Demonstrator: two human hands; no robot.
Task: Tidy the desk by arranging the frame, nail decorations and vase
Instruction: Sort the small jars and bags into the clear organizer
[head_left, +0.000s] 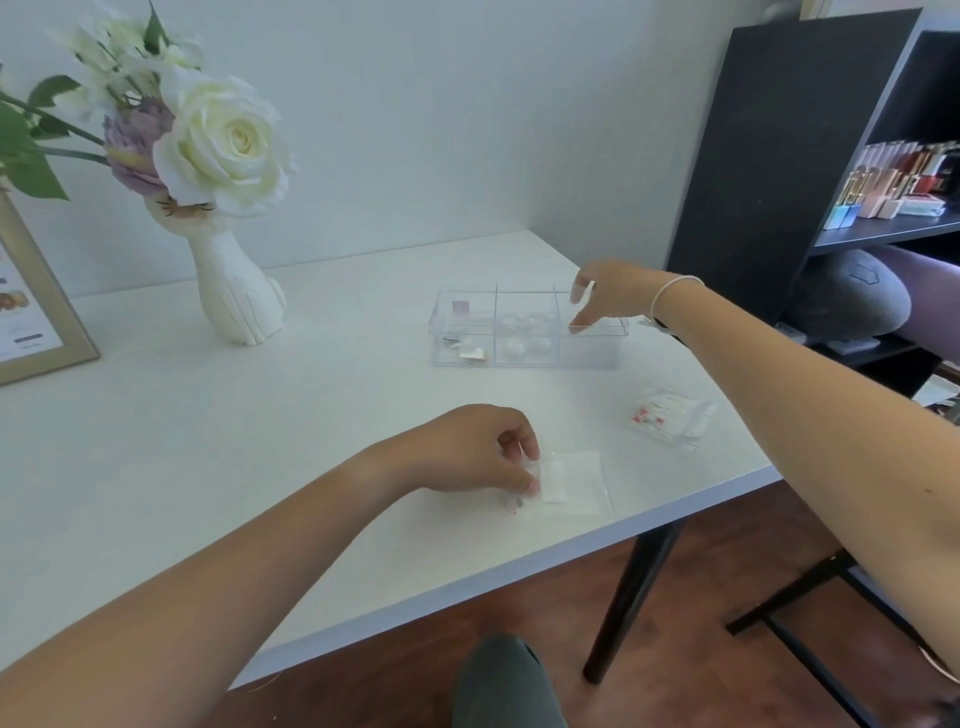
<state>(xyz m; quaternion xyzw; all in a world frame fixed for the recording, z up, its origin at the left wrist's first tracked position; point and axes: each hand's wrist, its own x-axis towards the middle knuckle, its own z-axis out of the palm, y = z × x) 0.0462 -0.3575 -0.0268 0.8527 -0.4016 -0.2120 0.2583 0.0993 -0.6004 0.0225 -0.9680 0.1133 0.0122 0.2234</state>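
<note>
My right hand (605, 293) pinches a small clear packet (583, 306) over the right end compartment of the clear organizer (524, 358), toward the desk's far right corner. Left hand (483, 452) pinches another packet (569, 480) near the front edge. Lower it fully inside before letting go. Vase (236, 291) and frame (36, 291) sit far left.
</note>
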